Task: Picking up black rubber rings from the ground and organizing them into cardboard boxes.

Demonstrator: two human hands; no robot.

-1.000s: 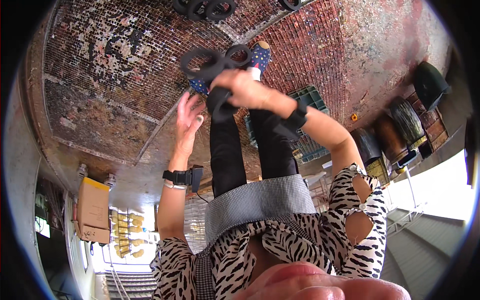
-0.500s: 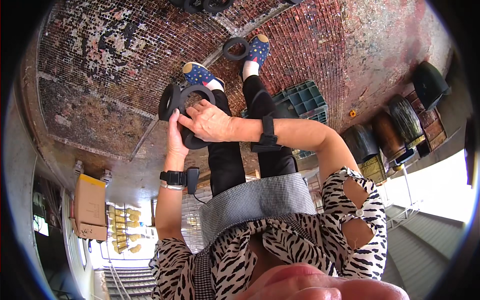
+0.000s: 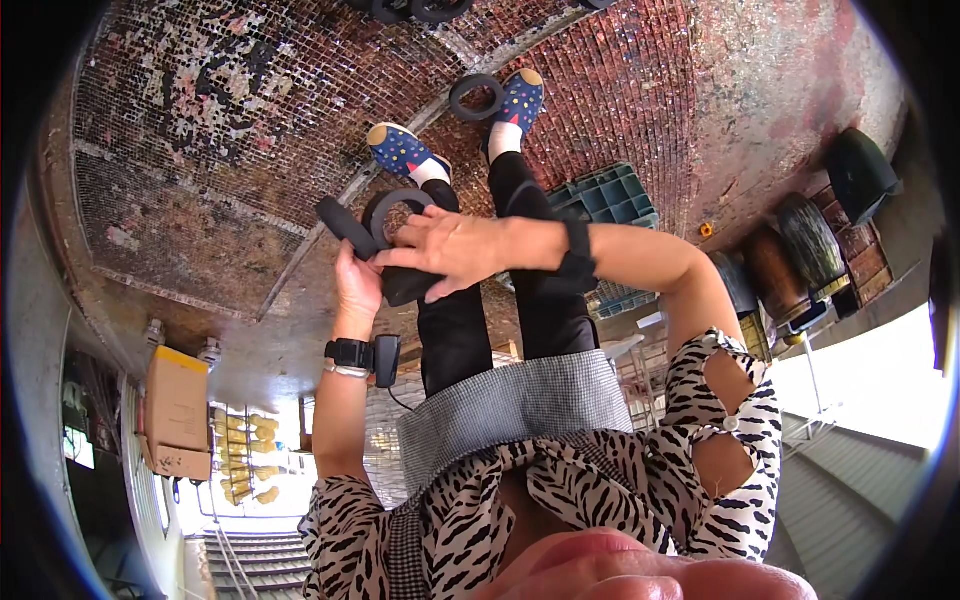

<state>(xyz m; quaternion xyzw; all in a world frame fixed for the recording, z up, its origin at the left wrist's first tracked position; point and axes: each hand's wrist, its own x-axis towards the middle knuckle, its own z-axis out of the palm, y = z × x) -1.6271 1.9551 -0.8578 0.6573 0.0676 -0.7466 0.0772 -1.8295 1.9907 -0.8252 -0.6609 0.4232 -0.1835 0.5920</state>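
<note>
Over by the legs, the left hand (image 3: 358,282) grips black rings (image 3: 347,226) from seven o'clock while the right hand (image 3: 450,248) closes over them at three, I'd say so the bunch can't splay. Toward one o'clock a loose ring (image 3: 459,105) lies on the floor (image 3: 610,110), just beside a shoe (image 3: 521,100), perhaps for easy reach.

A person's two bare hands meet around a cluster of black rings (image 3: 345,225) in front of the legs. The left hand (image 3: 358,280) supports them from below, its fingers partly hidden; the right hand (image 3: 445,250) lies across them, thumb apart from the fingers. Another dark ring (image 3: 457,100) lies flat on the stained floor grating (image 3: 620,110), just beside the right spotted blue shoe (image 3: 520,98). A green crate (image 3: 608,200) sits near the legs, partly behind the right forearm.
</note>
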